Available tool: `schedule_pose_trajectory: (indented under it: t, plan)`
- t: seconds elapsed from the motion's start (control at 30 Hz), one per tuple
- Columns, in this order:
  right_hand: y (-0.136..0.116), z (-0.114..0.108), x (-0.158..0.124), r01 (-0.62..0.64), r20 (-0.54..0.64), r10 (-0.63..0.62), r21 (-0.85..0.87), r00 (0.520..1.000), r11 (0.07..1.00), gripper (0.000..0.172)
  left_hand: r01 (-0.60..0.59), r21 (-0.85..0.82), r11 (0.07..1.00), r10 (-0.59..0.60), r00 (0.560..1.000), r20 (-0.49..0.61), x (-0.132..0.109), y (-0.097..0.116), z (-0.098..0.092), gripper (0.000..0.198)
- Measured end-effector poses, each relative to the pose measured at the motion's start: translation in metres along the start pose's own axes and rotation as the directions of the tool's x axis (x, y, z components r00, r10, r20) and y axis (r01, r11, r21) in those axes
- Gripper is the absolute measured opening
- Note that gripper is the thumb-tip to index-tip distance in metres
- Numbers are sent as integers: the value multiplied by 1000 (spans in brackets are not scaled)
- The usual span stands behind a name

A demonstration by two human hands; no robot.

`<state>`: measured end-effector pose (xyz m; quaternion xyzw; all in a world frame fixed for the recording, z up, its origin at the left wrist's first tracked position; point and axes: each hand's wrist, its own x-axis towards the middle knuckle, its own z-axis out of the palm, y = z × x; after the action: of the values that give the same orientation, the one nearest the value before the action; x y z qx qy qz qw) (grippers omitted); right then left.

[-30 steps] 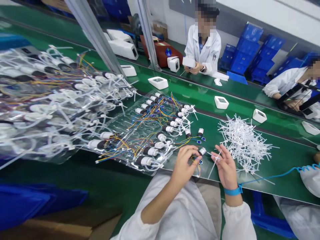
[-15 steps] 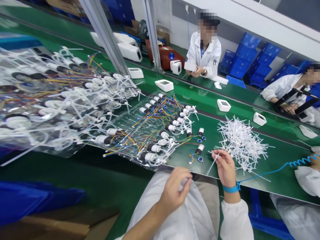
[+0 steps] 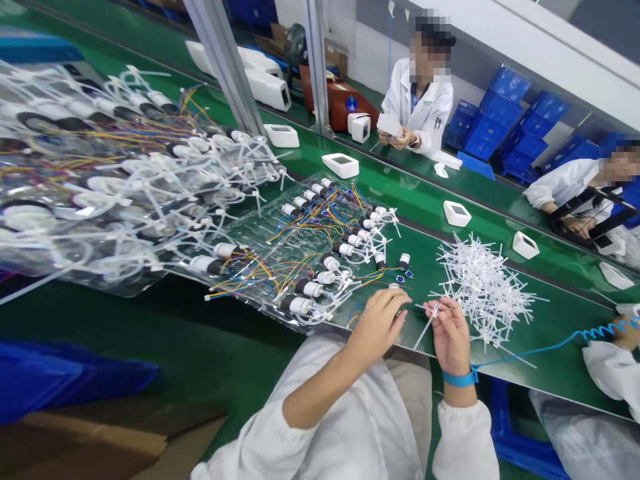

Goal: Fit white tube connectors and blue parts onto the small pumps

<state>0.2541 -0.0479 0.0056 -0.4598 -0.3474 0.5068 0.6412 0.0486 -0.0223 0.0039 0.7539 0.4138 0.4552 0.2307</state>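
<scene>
My left hand reaches over the near edge of the green bench, its fingers curved and the thumb apart from them. It covers most of a small white-and-black motor-like cylinder, whose pale top shows beyond the fingers; contact is hidden. My right hand pinches a white connector with thin translucent tubes, one tube slanting down to the left. Right of it lies a heap of similar white tube pieces. Another wired cylinder stands past my left hand, near small dark-blue boards.
Clear plastic trays of wired cylinders and tubes fill the left side, with more stacked beyond. White housings sit along the green belt. A blue coiled cord runs to my right wristband. Co-workers sit opposite; a white sleeve is at right.
My left hand has moved forward and right, from above my lap to over the cylinder on the bench. My right hand keeps the tube connector in nearly the same place.
</scene>
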Motion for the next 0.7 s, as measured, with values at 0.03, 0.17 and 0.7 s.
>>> schedule_pose_trajectory:
  t: [0.03, 0.17, 0.7]
  plan:
    - [0, 1, 0, 3, -2, -3, -2, 1000, 1000, 37, 43, 79, 996, -42, 999, -6, 1, -4, 1, 19]
    - [-1, 3, 0, 9, 6, -9, -59, 1000, 998, 44, 192, 243, 951, -196, 980, -7, 6, -16, 4, 16]
    - [8, 13, -1, 22, 73, 6, -386, 997, 922, 46, 3, 299, 954, -65, 978, 199, 4, -15, 1, 24]
